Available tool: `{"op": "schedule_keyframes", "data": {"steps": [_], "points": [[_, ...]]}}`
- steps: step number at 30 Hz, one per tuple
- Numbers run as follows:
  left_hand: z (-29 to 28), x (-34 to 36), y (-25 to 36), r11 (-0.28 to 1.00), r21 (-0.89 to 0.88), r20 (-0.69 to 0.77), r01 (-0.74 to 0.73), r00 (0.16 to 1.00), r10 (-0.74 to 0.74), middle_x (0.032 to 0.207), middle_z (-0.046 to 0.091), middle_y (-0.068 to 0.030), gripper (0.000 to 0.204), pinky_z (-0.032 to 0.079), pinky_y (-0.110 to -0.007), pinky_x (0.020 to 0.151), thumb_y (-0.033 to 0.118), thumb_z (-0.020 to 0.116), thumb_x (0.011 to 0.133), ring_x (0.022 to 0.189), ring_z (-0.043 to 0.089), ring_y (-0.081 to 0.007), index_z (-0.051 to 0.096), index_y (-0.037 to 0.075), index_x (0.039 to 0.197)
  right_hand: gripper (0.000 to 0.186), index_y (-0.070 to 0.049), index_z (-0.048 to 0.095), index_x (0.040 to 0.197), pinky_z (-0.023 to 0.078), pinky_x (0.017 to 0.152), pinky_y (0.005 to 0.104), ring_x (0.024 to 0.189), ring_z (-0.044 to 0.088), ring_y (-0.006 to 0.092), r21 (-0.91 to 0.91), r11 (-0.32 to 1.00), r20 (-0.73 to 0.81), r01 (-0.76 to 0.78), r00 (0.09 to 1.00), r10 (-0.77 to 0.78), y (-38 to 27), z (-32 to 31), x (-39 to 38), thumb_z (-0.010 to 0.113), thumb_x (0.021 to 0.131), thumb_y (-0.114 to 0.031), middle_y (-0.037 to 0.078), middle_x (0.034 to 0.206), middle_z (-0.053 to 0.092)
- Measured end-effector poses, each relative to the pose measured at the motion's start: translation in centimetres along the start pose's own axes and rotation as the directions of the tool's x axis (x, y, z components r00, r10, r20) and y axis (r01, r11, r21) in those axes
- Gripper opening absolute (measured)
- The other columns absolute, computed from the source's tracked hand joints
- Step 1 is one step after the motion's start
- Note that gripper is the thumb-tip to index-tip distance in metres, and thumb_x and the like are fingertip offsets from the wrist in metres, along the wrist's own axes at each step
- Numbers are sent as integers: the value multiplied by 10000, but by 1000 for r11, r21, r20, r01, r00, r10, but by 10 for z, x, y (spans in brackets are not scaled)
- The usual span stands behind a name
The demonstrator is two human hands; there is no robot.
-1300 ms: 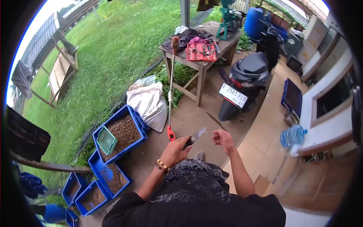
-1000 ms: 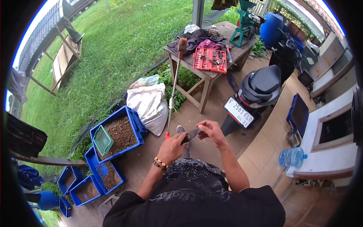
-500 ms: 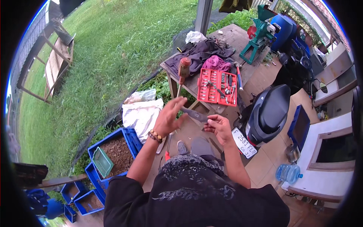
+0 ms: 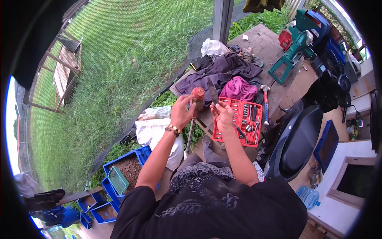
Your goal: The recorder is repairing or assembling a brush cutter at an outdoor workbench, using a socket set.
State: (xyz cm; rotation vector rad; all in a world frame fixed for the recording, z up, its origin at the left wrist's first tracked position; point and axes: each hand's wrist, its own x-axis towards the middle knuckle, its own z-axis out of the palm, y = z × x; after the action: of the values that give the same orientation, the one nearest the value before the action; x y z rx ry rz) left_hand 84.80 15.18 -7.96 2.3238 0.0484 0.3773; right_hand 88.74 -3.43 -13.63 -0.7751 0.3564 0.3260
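Observation:
My left hand (image 4: 181, 112), a beaded bracelet on its wrist, is spread open right beside the rusty red top of an upright pole tool (image 4: 197, 95) leaning at the wooden table (image 4: 264, 46). My right hand (image 4: 223, 115) is raised palm up over the table's near edge, fingers curled on a flat dark blade-like tool (image 4: 213, 92) that points away from me. Just right of that hand lies an open red socket set tray (image 4: 248, 133). Whether my left fingers touch the pole I cannot tell.
On the table lie dark clothes (image 4: 223, 69), a pink cloth (image 4: 238, 87), a hammer (image 4: 265, 105) and a green machine (image 4: 294, 51). A black scooter (image 4: 298, 139) stands at the right with a water bottle (image 4: 308, 196). White sacks (image 4: 153, 131) and blue soil crates (image 4: 127, 167) are at the left.
I have stepped up to the table and my view has swung toward it. Both hands rose from waist height to the pole's top and the red tray, the blade still with them.

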Motion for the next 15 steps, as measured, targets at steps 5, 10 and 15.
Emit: {"op": "schedule_keyframes", "data": {"steps": [5, 10, 15], "points": [[44, 64, -21, 991, 133, 7, -9, 1000, 8, 1024, 654, -119, 215, 489, -381, 895, 180, 653, 823, 1009, 595, -303, 710, 61, 993, 224, 14, 512, 1113, 590, 719, 301, 826, 696, 229, -26, 999, -63, -48, 997, 46, -7, -14, 23, 590, 903, 8, 160, 976, 672], [59, 80, -38, 984, 154, 113, -90, 991, 73, 921, 648, -109, 139, 477, -373, 865, 159, 622, 804, 946, 577, -303, 729, 83, 850, 211, 4, 519, 1099, 579, 717, 299, 809, 693, 212, -42, 998, -122, -40, 992, 35, -21, -39, 22, 594, 901, -3, 142, 966, 678], [53, 78, -41, 988, 127, 118, -90, 990, 75, 917, 669, -89, 129, 486, -379, 854, 174, 655, 805, 934, 604, -283, 756, 105, 845, 213, -1, 515, 1096, 574, 722, 304, 828, 689, 209, -103, 995, -173, -3, 985, -15, -36, -49, 15, 596, 899, -3, 146, 966, 676]]}}
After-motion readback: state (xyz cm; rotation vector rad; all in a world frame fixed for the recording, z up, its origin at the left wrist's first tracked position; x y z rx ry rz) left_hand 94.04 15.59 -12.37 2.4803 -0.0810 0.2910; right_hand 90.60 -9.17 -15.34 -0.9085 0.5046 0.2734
